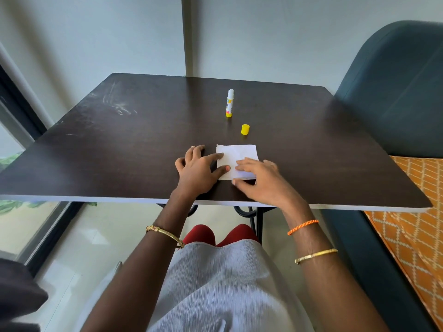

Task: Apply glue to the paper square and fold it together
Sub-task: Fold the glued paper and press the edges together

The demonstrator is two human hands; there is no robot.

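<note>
A white paper square [237, 154] lies flat on the dark table [134, 140], near its front edge. My left hand [200, 167] rests on the table with its index finger and thumb pressing the paper's left edge. My right hand [260, 178] lies on the paper's lower right part, fingers spread, and its thumb sits at the near edge, where a fold or second layer shows. Behind the paper stands the uncapped glue stick [230, 103], upright, yellow with a white tip. Its yellow cap [245, 129] sits apart between the stick and the paper.
A dark blue padded chair [393, 92] stands at the table's right side, with an orange patterned cloth [412, 212] on its seat. A window frame [21, 109] runs along the left. My lap is under the table's front edge.
</note>
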